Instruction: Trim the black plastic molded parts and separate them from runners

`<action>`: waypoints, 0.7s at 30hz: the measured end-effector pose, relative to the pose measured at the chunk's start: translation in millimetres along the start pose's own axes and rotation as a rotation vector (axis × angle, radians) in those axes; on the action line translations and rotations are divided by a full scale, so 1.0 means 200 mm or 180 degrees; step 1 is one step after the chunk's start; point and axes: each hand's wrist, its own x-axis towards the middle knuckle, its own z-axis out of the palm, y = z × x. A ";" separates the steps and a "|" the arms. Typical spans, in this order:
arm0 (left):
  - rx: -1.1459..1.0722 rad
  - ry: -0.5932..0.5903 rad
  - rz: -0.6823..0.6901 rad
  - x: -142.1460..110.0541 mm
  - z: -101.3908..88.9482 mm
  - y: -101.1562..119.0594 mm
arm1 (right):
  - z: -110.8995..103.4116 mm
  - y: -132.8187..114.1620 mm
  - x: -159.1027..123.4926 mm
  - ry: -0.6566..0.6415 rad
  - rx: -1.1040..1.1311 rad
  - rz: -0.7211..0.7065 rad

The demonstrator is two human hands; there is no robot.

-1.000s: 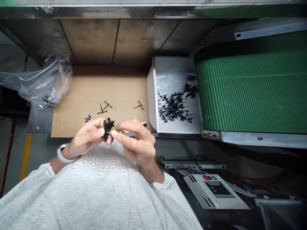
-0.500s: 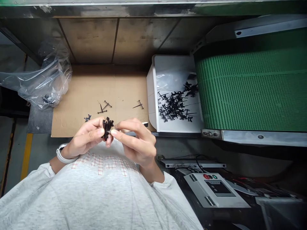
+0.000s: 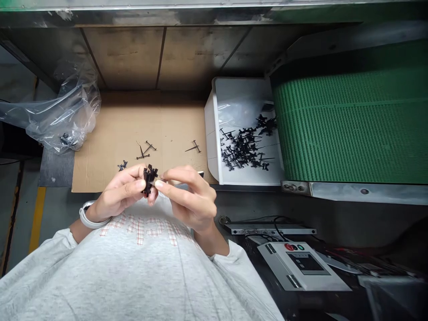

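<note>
My left hand [image 3: 122, 191] is closed on a small black plastic part [image 3: 150, 180], pinching it between thumb and fingers in front of my chest. The part has several prongs or arms, and some of it is covered by the fingertips. My right hand [image 3: 192, 196] pinches a slim tool whose thin tip meets the part; its dark rear end [image 3: 201, 174] shows behind the knuckles. Fingers hide most of the tool, so I cannot make out its exact kind. Beyond my hands, thin black plastic pieces [image 3: 143, 151] lie on the cardboard sheet [image 3: 174, 120].
A white bin [image 3: 210, 133] right of the cardboard holds many black parts [image 3: 242, 147]. Further right stands a green conveyor belt [image 3: 347, 120]. A clear plastic bag [image 3: 76, 111] lies at the left. A control box [image 3: 304, 267] with buttons sits at lower right.
Both hands keep almost the same pose on the black plastic part. The tool's rear end behind my right hand has shifted very slightly left.
</note>
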 end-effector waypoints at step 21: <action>0.2158 0.2634 -0.0664 -0.10 -0.87 -0.35 | 0.11 0.32 -0.34 -0.0504 0.0048 0.2867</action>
